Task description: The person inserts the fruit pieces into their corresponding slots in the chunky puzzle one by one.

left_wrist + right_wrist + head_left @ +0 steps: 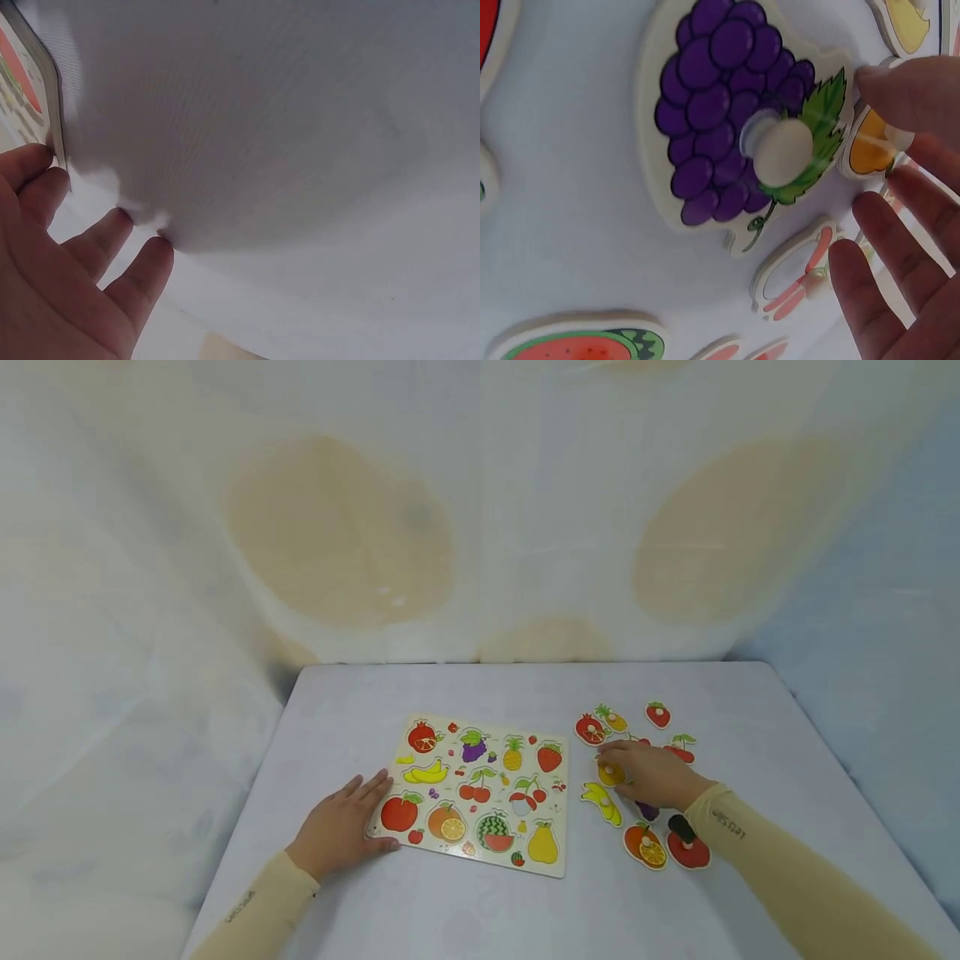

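Observation:
On the left, the left hand (341, 827) rests on the left edge of a fruit puzzle board (480, 863), its fingers fairly straight. The left wrist view shows fingertips against the corner of that board (54, 97) and on the cloth. The right hand (656, 772) reaches among loose knobbed pieces, with thumb and fingers spread around a yellow-orange piece (610, 773). Seen from the right wrist, this piece (871, 150) lies between thumb and fingers, which look apart rather than pinched. A purple grape piece (712, 105) with a pale knob lies close beside the thumb.
Around the right hand lie a pomegranate piece (591, 731), a pineapple piece (617, 722), a strawberry piece (657, 715), a banana piece (602, 803), an orange piece (643, 846) and an apple piece (690, 854). A white cloth covers the table (465, 910); pale curtains surround it.

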`<state>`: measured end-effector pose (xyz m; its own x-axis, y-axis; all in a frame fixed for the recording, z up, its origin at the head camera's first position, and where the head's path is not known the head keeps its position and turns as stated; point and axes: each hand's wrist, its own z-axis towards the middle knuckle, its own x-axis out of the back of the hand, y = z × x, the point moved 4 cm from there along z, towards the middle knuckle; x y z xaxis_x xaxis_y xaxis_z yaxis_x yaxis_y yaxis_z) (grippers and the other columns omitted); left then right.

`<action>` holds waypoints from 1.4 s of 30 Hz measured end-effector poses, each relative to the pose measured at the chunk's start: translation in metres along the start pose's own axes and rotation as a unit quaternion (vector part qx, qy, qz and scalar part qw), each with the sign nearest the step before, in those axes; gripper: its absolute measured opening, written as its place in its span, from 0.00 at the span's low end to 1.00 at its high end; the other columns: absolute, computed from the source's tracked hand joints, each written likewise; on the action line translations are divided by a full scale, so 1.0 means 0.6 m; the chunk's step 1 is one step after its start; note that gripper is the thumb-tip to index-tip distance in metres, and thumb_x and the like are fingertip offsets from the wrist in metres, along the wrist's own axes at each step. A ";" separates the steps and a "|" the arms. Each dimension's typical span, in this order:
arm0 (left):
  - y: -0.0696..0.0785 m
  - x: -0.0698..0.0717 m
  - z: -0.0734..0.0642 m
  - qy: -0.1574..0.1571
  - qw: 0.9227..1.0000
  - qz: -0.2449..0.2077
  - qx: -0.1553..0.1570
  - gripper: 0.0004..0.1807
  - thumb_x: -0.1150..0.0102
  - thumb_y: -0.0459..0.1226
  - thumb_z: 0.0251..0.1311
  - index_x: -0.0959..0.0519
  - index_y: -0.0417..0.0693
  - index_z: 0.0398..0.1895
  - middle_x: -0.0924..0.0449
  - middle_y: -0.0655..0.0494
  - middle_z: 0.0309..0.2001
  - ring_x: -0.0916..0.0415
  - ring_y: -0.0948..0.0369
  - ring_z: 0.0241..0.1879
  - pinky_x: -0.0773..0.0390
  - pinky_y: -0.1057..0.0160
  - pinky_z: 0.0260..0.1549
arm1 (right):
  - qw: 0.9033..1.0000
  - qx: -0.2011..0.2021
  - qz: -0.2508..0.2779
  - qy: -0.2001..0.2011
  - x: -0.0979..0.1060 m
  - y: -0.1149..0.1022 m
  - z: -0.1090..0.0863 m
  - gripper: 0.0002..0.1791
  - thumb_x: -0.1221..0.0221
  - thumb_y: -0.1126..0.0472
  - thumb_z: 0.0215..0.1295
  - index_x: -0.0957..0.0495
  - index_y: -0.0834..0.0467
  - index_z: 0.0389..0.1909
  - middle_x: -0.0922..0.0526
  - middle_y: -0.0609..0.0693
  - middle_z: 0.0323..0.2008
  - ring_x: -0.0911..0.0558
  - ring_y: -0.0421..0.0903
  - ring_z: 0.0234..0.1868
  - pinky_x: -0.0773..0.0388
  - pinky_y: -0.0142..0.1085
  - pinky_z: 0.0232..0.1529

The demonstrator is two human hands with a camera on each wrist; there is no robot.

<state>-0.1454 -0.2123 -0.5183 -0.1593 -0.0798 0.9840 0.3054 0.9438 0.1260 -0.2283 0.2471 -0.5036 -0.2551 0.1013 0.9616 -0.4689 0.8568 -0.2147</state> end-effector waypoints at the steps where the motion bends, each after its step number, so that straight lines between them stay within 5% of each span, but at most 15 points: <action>1: 0.000 0.001 0.001 0.000 1.000 0.000 0.000 0.54 0.30 0.65 0.47 0.36 0.49 0.75 0.40 0.54 0.75 0.41 0.40 0.70 0.34 0.41 0.64 | 1.000 0.001 -0.001 -0.001 -0.001 0.002 0.000 0.24 0.29 0.56 0.58 0.18 0.53 0.57 0.24 0.51 0.63 0.26 0.56 0.63 0.23 0.51 0.57; 20: -0.005 -0.012 0.006 -0.014 0.999 0.016 -0.024 0.55 0.33 0.66 0.49 0.38 0.48 0.76 0.43 0.54 0.76 0.45 0.45 0.73 0.36 0.42 0.65 | 0.999 0.005 -0.031 -0.018 0.001 0.003 0.010 0.21 0.26 0.54 0.56 0.16 0.48 0.51 0.22 0.48 0.62 0.25 0.54 0.64 0.26 0.53 0.60; 32: -0.005 -0.010 0.005 -0.018 0.999 0.017 -0.024 0.54 0.33 0.66 0.50 0.38 0.49 0.76 0.42 0.54 0.76 0.45 0.44 0.73 0.35 0.41 0.64 | 0.997 0.042 -0.050 0.040 0.003 0.009 0.011 0.19 0.25 0.51 0.53 0.15 0.49 0.45 0.18 0.50 0.56 0.19 0.51 0.55 0.20 0.47 0.53; 42: -0.006 -0.009 0.003 -0.019 0.999 0.021 -0.021 0.54 0.34 0.66 0.50 0.39 0.49 0.77 0.43 0.55 0.76 0.46 0.45 0.73 0.37 0.41 0.66 | 0.997 0.044 -0.046 0.042 0.002 0.013 0.019 0.19 0.25 0.50 0.52 0.14 0.49 0.45 0.17 0.50 0.54 0.17 0.49 0.50 0.18 0.46 0.51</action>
<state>-0.1472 -0.2148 -0.5244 -0.1810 -0.0281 0.9831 0.3516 0.9317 0.0913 -0.2417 0.2482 -0.5063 -0.1378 0.0691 0.9880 -0.5598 0.8175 -0.1352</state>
